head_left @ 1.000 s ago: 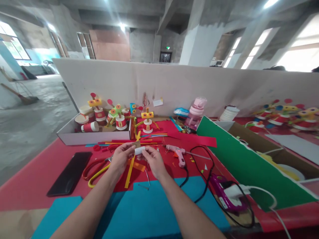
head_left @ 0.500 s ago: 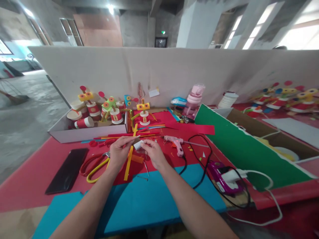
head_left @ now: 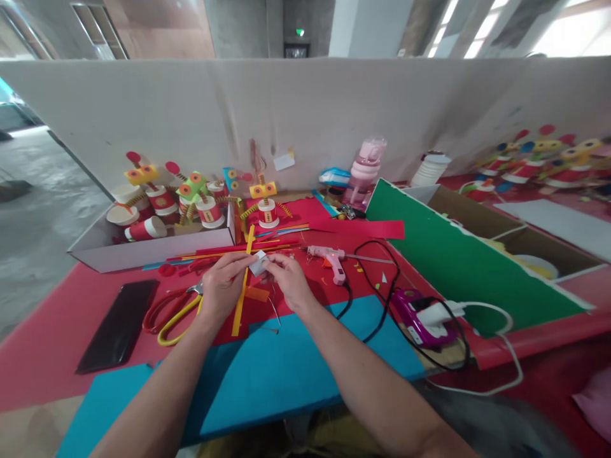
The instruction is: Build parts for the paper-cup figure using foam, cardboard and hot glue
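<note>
1. Two bare hands meet over the middle of the tabletop [head_left: 42, 337], both with fingers nearly closed. The right hand [head_left: 290, 283] pinches a small white piece [head_left: 258, 266] from its right; the left hand [head_left: 222, 286] has its fingertips drawn together on the piece's left edge.
2. Red covering spreads over most of the surface, with a blue sheet [head_left: 286, 369] along the near side, beneath the forearms.
3. Left of the hands lie a black phone [head_left: 118, 327] and a tool with red and yellow handles [head_left: 177, 318]; a yellow strip [head_left: 238, 312] runs just beside the left hand.
4. To the right, a pink glue gun [head_left: 334, 256] rests on the red, and a purple power strip [head_left: 417, 324] sits nearer, beside a green-sided box [head_left: 443, 267].
5. Far left, a white box [head_left: 157, 251] holds paper-cup figures [head_left: 210, 213].
6. Behind everything stands a pale partition [head_left: 334, 108]; beyond it show a white column [head_left: 370, 28], a lit green sign [head_left: 300, 32] and bright windows on the far right. Grey floor [head_left: 35, 184] shows at far left.
</note>
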The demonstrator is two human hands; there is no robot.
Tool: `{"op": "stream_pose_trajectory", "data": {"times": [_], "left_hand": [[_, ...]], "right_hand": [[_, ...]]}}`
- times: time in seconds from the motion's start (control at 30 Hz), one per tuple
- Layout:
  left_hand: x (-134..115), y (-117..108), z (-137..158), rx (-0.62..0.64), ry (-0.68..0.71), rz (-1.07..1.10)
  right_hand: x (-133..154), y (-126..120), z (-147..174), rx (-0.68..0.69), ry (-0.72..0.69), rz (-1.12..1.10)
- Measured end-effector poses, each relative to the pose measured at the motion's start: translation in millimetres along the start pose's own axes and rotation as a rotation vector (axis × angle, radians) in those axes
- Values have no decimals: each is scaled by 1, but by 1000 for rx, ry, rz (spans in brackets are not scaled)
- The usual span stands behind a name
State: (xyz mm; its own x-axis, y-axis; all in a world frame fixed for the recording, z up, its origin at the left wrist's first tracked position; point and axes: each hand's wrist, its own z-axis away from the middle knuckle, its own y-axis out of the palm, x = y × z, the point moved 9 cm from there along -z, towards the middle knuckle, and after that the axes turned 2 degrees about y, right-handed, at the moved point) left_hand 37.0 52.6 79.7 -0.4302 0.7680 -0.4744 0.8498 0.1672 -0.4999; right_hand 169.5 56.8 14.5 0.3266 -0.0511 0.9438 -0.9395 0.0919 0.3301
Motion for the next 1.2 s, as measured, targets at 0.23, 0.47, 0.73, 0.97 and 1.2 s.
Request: {"op": "stream_pose_trajectory", "data": {"times": [0.23,0.47,0.73,0.97,1.2], "left_hand": [[-8,0,0,15,93,-65],[-10,1,0,18,109,-75],[-11,0,-1,21,82,-84],[-11,-2,-1,20,88,-63],[-16,4,0,38,139,-77]], "right_hand": [[-2,0,0,1,-17,-5],[-1,-1,0,-18,-18,-20],[-4,1,1,13,29,-95],[-8,3,2,26,98,-251],[-12,-3,1,1,144,-211]]}}
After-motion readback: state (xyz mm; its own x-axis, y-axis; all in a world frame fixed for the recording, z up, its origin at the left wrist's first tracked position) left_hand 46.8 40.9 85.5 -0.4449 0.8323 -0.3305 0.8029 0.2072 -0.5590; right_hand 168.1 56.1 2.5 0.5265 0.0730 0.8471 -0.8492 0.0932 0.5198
